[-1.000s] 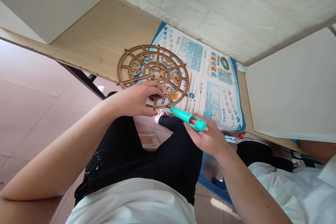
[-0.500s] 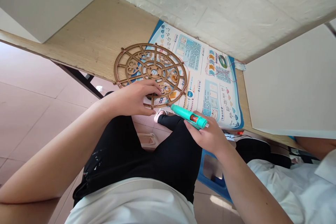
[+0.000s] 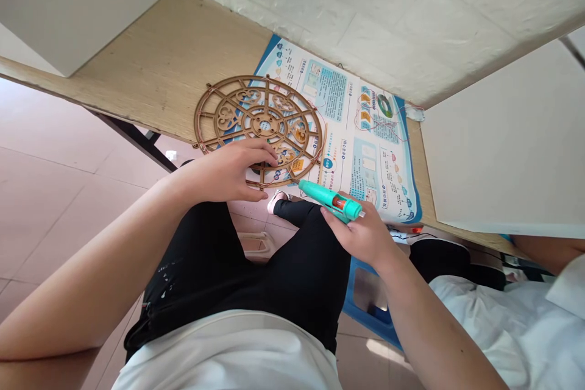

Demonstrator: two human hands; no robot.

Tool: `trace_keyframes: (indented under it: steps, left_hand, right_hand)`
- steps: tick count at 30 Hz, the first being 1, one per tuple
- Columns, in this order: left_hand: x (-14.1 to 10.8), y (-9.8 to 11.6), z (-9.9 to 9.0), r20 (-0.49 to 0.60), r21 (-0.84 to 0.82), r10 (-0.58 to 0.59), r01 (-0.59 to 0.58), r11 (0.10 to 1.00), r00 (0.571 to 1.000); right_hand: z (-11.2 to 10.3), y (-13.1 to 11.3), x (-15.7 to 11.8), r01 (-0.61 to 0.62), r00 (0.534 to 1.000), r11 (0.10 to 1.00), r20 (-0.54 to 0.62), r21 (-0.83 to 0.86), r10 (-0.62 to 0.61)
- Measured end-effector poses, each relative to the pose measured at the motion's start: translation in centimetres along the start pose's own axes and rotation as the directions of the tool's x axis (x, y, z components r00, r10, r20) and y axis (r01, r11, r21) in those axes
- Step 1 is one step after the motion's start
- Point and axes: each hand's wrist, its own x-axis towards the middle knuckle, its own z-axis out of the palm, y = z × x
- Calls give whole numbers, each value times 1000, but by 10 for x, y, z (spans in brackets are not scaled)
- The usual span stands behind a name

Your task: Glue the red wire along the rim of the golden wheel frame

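A round, brown openwork wooden frame (image 3: pixel 264 111) lies flat, its near rim reaching past the table's front edge. Thin wires run along its ring. My left hand (image 3: pixel 235 172) is at the near left rim, with fingers over the frame and the thumb at its outer edge. In my right hand (image 3: pixel 365 231) is a turquoise glue gun (image 3: pixel 326 196), with a clear stick end showing at its back. Its nozzle points left and sits at the near right rim; whether it touches is too small to tell.
Under the frame, a printed poster (image 3: pixel 340 109) covers part of the wooden table (image 3: pixel 183 42). White panels stand left (image 3: pixel 86 0) and right (image 3: pixel 498 152), with a wall behind. A person in a white top (image 3: pixel 489 317) sits at right. A blue stool (image 3: pixel 365 304) is below.
The view has shifted slightly, moving the table and frame a little left in the picture. The glue gun's nozzle has moved slightly right along the rim. My left hand keeps its place on the frame.
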Motion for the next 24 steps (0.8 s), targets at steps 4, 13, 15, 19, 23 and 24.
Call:
trace_keyframes:
  steps: [4,13,15,19,23,24]
  left_hand:
    - [0,0,0,5,-1,2,-2,1000,1000]
    - [0,0,-1,10,-8,-1,1,1000,1000]
    - [0,0,0,10,-6,0,0,1000,1000]
    - [0,-1,0,5,-4,-1,1,1000,1000]
    - [0,-1,0,2,-3,-1,1,1000,1000]
    - [0,-1,0,3,-2,-1,1,1000,1000]
  right_hand:
    - [2,-5,1,20,1000,1000,2,4,-20]
    - [0,-3,1,6,1000,1000,8,-10,-5]
    - [0,-2,0,2,1000,1000,6,-11,-2]
    - [1,-4,0,0,1000,1000,8,-17,0]
    - [4,-8,1,7,1000,1000,27,-17,-7]
    - [5,-8,1,8,999,1000,35,-13,-7]
